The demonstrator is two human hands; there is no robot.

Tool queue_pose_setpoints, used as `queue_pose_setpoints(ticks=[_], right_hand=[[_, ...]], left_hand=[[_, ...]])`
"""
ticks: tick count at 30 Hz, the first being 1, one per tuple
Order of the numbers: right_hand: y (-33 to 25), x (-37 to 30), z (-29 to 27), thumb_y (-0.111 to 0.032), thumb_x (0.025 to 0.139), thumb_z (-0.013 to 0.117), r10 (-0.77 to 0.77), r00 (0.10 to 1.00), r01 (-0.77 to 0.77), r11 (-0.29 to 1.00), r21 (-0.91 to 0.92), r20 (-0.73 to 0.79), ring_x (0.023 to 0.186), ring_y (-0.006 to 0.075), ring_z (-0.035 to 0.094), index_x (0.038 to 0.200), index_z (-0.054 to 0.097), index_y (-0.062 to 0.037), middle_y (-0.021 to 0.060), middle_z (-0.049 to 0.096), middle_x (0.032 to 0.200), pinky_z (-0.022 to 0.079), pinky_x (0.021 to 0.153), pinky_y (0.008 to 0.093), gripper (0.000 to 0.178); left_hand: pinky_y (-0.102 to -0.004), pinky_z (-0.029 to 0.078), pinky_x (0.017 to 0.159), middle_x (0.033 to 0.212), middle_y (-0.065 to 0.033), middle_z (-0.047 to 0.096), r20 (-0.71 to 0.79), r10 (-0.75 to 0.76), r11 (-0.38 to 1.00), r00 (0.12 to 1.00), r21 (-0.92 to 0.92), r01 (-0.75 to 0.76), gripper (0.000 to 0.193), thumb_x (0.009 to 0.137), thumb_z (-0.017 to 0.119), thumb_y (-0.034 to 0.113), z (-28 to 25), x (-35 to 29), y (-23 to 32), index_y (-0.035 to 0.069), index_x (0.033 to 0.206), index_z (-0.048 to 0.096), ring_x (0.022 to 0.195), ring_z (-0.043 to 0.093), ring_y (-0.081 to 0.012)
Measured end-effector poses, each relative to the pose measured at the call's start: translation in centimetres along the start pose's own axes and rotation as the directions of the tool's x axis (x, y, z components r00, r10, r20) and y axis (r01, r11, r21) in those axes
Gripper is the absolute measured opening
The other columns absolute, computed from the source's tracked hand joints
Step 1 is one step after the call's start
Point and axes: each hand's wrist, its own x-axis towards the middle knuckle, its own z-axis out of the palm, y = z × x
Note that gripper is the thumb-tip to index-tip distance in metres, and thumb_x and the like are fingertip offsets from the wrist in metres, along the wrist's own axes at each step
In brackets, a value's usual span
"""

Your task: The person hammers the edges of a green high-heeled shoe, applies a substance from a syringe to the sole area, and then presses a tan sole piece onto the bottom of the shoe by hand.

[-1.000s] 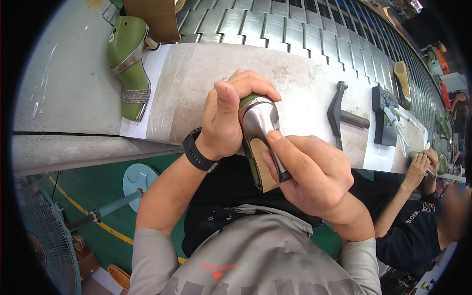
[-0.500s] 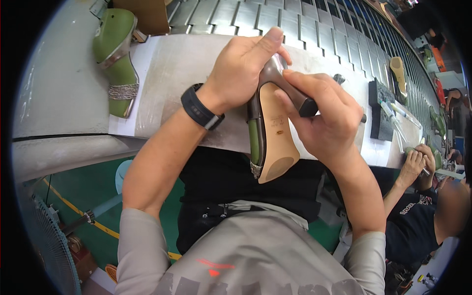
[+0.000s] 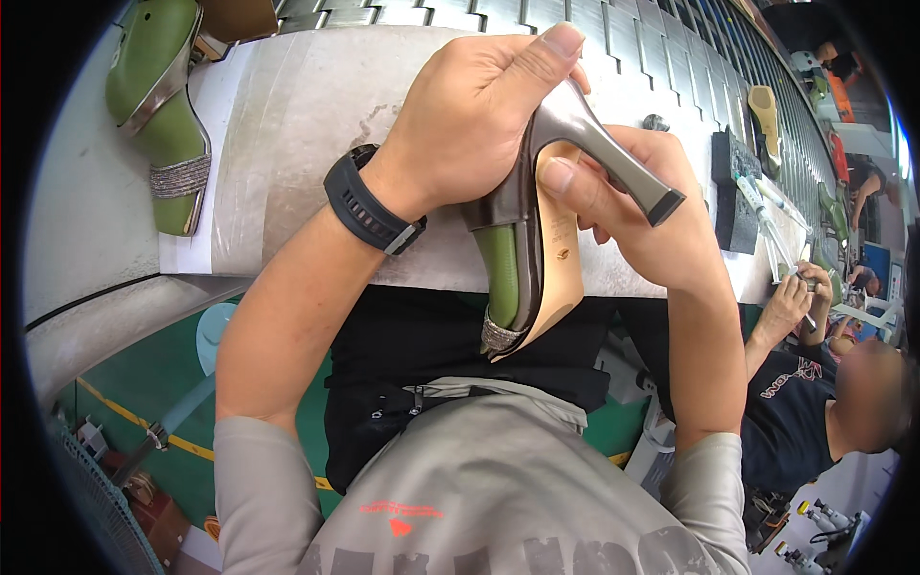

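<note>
Between my hands is a dark brown high-heeled sandal [image 3: 500,209] on a green shoe last [image 3: 499,268], its toe strap glittery and pointing down toward me. My left hand [image 3: 471,120] wraps round the back of the shoe, thumb up near the heel's base. From the other side my right hand [image 3: 652,196] grips the shoe, its thumb pressed on the tan sole [image 3: 561,259] beside the tall heel [image 3: 623,158]. The right fingertips are partly hidden behind the sole. A black wristband [image 3: 369,206] circles my left wrist.
Another sandal on a green last [image 3: 163,105] lies at the table's [image 3: 287,115] left. At right are a black block [image 3: 734,196], white brush-like tools [image 3: 767,225] and a tan sole piece [image 3: 764,125]. A metal slat conveyor [image 3: 479,14] runs behind. A co-worker's hands [image 3: 793,302] work at right.
The sandal has turned in my hands, so more of its side shows and the heel points to the lower right. My right hand has shifted from the heel to the sole's edge.
</note>
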Motion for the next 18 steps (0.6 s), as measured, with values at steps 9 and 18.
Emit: queue_pose_setpoints(ticks=[9, 18], right_hand=[[0.6, 0.0, 0.4, -0.039, 0.094, 0.084, 0.067, 0.997, -0.066, 0.998, 0.019, -0.037, 0.06, 0.0053, 0.043, 0.079, 0.073, 0.0006, -0.0048, 0.052, 0.062, 0.035, 0.052, 0.0282, 0.044], [1.7, -0.4, 1.7, -0.033, 0.09, 0.088, -0.037, 0.982, 0.038, 0.999, 0.004, -0.187, 0.059, 0.0034, 0.05, 0.072, 0.065, -0.0023, -0.0039, 0.058, 0.062, 0.039, 0.051, 0.0241, 0.042]], left_hand=[[-0.0265, 0.047, 0.067, 0.077, -0.0044, 0.066, -0.037, -0.096, 0.984, 0.995, -0.153, 0.09, 0.051, 0.116, 0.048, 0.039, 0.7, -0.3, 0.3, -0.002, 0.101, 0.074, 0.074, 0.058, -0.0089], [-0.0275, 0.048, 0.068, 0.078, -0.0045, 0.067, -0.032, -0.053, 0.998, 0.998, -0.016, 0.053, 0.052, 0.116, 0.048, 0.038, 0.6, 0.2, 0.8, -0.004, 0.098, 0.074, 0.074, 0.058, -0.0096]])
